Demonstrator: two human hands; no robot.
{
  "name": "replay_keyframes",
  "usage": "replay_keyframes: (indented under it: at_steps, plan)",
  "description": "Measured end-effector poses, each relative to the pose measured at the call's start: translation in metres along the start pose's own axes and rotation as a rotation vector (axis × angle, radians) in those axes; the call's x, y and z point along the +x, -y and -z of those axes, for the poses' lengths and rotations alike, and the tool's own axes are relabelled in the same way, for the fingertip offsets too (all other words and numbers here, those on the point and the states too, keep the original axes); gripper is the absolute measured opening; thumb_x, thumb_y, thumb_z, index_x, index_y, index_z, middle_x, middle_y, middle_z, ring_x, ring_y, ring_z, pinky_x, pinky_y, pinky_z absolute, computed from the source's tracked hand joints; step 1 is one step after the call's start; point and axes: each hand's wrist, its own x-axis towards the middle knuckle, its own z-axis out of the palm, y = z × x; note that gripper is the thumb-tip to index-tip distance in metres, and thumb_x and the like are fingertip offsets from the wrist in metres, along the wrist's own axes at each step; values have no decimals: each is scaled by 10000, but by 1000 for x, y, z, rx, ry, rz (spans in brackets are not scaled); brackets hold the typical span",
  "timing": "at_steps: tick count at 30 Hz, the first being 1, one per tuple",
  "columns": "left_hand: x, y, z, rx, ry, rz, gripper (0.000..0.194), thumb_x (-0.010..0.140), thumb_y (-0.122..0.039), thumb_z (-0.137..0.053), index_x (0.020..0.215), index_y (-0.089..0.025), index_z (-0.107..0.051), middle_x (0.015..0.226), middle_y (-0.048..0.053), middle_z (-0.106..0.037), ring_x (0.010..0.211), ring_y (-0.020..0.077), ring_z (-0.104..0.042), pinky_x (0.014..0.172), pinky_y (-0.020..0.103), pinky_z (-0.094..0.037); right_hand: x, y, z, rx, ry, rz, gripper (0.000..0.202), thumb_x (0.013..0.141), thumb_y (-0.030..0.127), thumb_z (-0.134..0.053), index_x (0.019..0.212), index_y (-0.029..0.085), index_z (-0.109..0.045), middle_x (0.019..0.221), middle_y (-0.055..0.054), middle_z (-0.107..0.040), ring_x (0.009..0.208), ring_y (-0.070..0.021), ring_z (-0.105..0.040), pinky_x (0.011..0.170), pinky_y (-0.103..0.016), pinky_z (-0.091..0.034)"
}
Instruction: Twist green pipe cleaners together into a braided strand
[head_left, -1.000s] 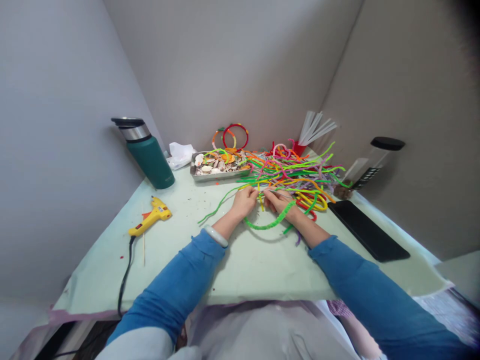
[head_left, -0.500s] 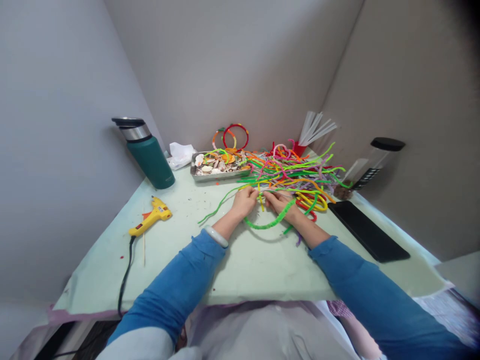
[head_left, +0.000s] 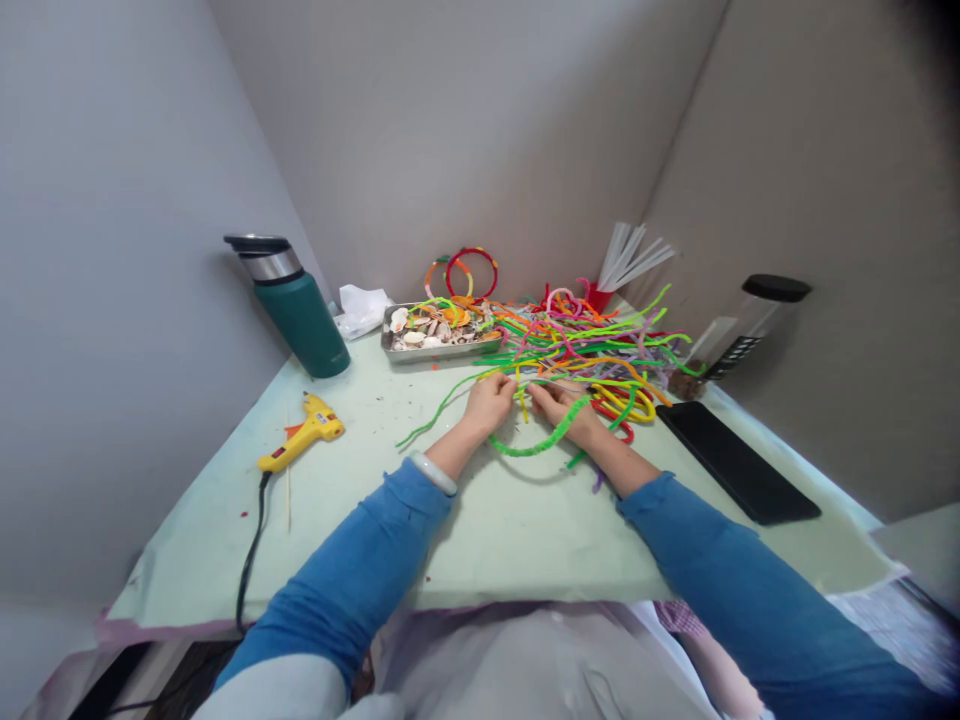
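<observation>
My left hand [head_left: 491, 402] is closed in a pinch near the middle of the table. Close by on its right, my right hand [head_left: 559, 405] pinches too. Between them a green pipe cleaner [head_left: 531, 451] bends down in a curve toward me, its ends running up into the fingers of both hands. A short yellow pipe cleaner [head_left: 525, 410] sticks out in the gap between the fingertips. Exactly how the pieces cross at the fingertips is too small to make out. A thin green strand [head_left: 435, 425] trails left beyond my left hand.
Behind my hands lies a heap of colourful pipe cleaners [head_left: 585, 335], beside a metal tray [head_left: 442, 352] of shells. A yellow glue gun [head_left: 304, 435] and a green bottle [head_left: 300, 320] are at left. A black phone-like slab [head_left: 739, 462] and a clear bottle [head_left: 742, 325] are at right.
Both hands stay almost in place. The green curved pipe cleaner has shifted very slightly upward between them.
</observation>
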Motion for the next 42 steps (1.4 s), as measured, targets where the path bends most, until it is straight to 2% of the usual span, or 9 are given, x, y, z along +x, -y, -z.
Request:
replay_keyframes:
  at_steps: [7,18,32,42]
  plan:
    - [1,0,0,1,-16,12,228,796,-301,-431,710,-150,-580,589,7,-566,609,114,-489,585,215,-354,0,3,0,-67,-49,22,386,771,457,-473,492,190,-487,506,-28,-530,526,-142,-477,522,-256,-383]
    - [-1,-1,1,-15,-23,19,226,795,-296,-434,696,-150,-575,586,5,-565,601,111,-483,583,214,-352,0,-2,1,-103,-31,27,440,820,451,-406,481,187,-502,484,-17,-519,525,-141,-498,562,-254,-394]
    - [0,1,0,14,-13,1,228,797,-301,-433,705,-155,-581,590,7,-571,607,114,-490,585,217,-353,0,-1,1,-61,-29,18,453,818,464,-401,472,188,-498,473,-16,-516,506,-139,-486,552,-252,-391]
    - [0,5,-1,13,-12,-30,233,794,-312,-427,676,-159,-557,560,-4,-551,564,106,-472,549,214,-327,1,0,2,-111,-9,14,424,804,447,-426,472,192,-493,470,-14,-518,515,-142,-493,544,-254,-384]
